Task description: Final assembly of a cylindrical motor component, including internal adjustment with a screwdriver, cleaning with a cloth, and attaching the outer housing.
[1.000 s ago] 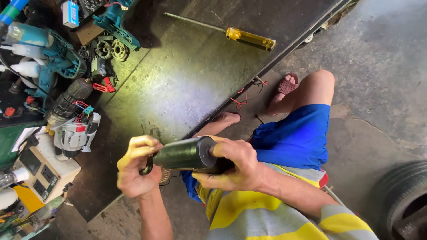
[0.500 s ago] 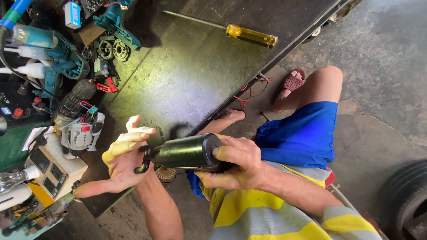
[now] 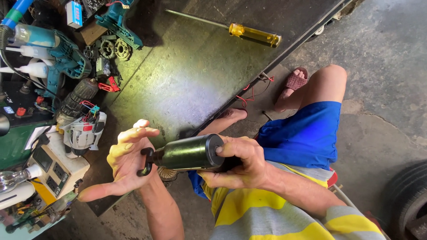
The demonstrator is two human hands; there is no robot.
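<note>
The right hand (image 3: 242,164) holds a dark can (image 3: 191,153) by its flat end. Its fingers wrap round the can, and the thumb lies on top. The can lies on its side in the air, above the edge of the bench (image 3: 187,84), close to the body. A black hook (image 3: 146,162) sticks out of the far end of the can.

The left hand (image 3: 126,162) is wide open, with its fingers spread. Its palm faces the hook and looks like it touches it. It grips nothing.

A yellow screwdriver (image 3: 253,34) lies far off on the bench. Blue drills (image 3: 58,53) and gears (image 3: 113,48) sit at the left side. A white and grey tool (image 3: 82,133) lies just past the left hand. The person wears blue shorts (image 3: 307,133) and a yellow striped shirt (image 3: 275,218). A tyre (image 3: 407,200) sits on the floor at the right.
</note>
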